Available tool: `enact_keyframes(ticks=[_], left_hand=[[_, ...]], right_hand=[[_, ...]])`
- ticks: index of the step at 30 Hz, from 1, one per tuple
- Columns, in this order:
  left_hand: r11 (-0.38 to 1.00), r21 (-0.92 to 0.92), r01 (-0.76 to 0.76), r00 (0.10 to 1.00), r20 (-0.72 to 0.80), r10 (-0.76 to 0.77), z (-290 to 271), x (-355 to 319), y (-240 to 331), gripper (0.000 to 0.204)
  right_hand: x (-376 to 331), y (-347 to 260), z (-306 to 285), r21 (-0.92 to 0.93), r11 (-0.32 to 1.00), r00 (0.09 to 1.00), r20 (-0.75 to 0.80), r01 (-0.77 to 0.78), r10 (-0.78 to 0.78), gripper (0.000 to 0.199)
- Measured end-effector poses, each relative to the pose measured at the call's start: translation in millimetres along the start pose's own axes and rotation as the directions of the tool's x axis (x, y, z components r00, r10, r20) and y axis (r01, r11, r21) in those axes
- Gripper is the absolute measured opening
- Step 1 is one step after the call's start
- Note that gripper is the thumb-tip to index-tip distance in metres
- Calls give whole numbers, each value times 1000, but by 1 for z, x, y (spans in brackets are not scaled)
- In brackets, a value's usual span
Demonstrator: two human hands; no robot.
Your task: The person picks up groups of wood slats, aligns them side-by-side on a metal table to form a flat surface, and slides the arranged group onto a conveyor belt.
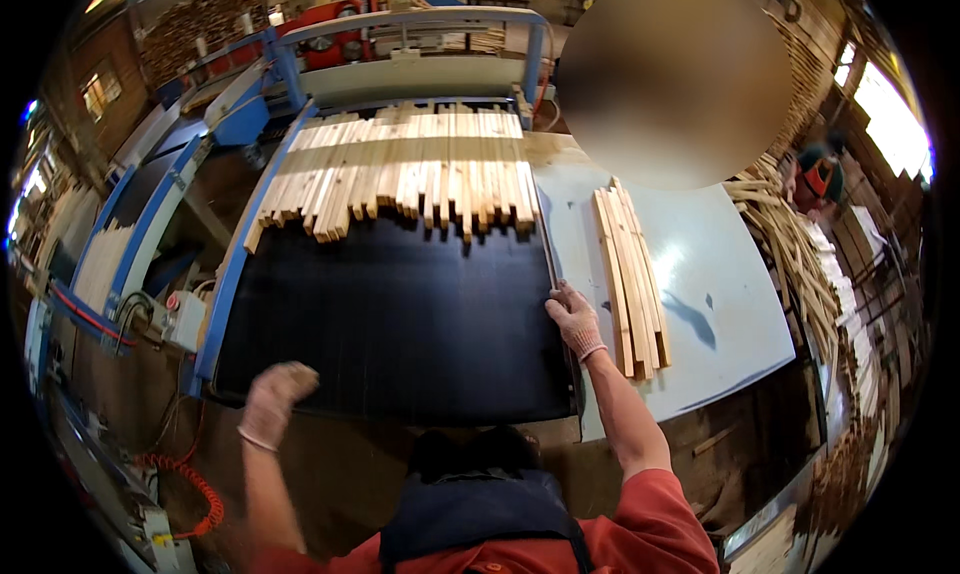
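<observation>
My right hand (575,320), in a pale knitted glove, is at the right edge of a black conveyor belt (400,314). Its fingers are curled together at the narrow edge strip; whether they grip anything does not show. My left hand (279,399), gloved too and smeared by motion, is over the belt's near left corner, its fingers unclear. Across the far part of the belt lies a row of several light wooden strips (400,169), their near ends uneven. Right of my right hand, a small bundle of longer wooden strips (630,284) lies on a pale metal table (710,264).
A blue frame bar (410,17) spans the belt's far end, and a blue rail (250,234) borders its left side. Left of that sits a grey control box (184,321). Loose wooden strips (790,239) are heaped beyond the table, near another person (820,179). A red coiled hose (205,499) hangs lower left.
</observation>
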State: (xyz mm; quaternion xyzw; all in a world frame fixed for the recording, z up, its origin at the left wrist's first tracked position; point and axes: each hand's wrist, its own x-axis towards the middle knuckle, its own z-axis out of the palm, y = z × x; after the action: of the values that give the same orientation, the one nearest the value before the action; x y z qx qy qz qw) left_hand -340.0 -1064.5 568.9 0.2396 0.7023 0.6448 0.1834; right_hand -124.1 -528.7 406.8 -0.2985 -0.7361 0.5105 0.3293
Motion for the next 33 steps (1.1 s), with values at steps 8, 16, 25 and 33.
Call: enact_keyframes(ticks=[8, 16, 25, 33], left_hand=[[875, -122, 469, 621, 750, -228, 151, -34, -97, 38], [914, 369, 170, 129, 911, -392, 252, -41, -94, 40], [856, 490, 167, -51, 871, -489, 341, -61, -80, 41], [837, 522, 162, -131, 852, -506, 499, -167, -78, 44]], right_hand=[[-84, -34, 13, 6, 1000, 999, -36, -7, 8, 38], [-282, -74, -17, -231, 969, 907, 385, -85, 172, 44], [-500, 145, -93, -349, 405, 465, -106, -845, 879, 55], [-670, 284, -153, -490, 458, 502, 48, -742, 864, 51]])
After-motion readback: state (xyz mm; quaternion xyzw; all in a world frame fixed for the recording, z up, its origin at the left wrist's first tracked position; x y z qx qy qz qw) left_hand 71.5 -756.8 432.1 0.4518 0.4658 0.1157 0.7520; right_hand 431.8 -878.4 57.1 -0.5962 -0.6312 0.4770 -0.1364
